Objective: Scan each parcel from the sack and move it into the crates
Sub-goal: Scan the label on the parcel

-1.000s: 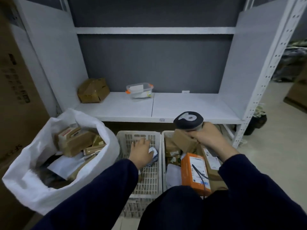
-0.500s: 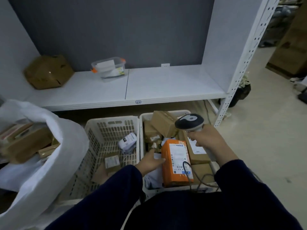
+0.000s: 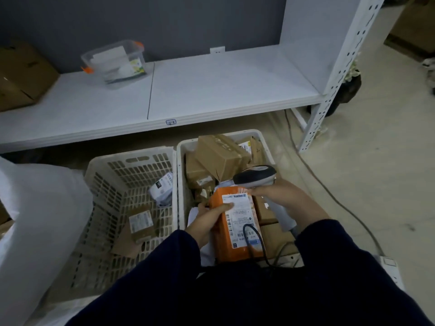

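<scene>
At the left the white sack [image 3: 40,220] is bulging just beside the left crate [image 3: 131,154], where a small white pouch [image 3: 162,189] and a flat brown labelled parcel [image 3: 141,225] are lying. Right of these, over the near end of the right crate [image 3: 180,189], the left hand [image 3: 207,220] is gripping the orange parcel [image 3: 226,245]. Its thumb is lying across the white label and its fingers are curling round the left edge. The parcel is sitting label-up among brown cartons. The right hand [image 3: 282,196] is closing round the barcode scanner [image 3: 255,176] while its fingertips are touching the parcel's far edge. The scanner cable is looping over the parcel's near end.

The parcel is looking like a stiff, fairly light box with smooth, possibly slippery faces. Holding it across its long edges seems best, keeping the thumb off the barcode and the cable clear.
</scene>
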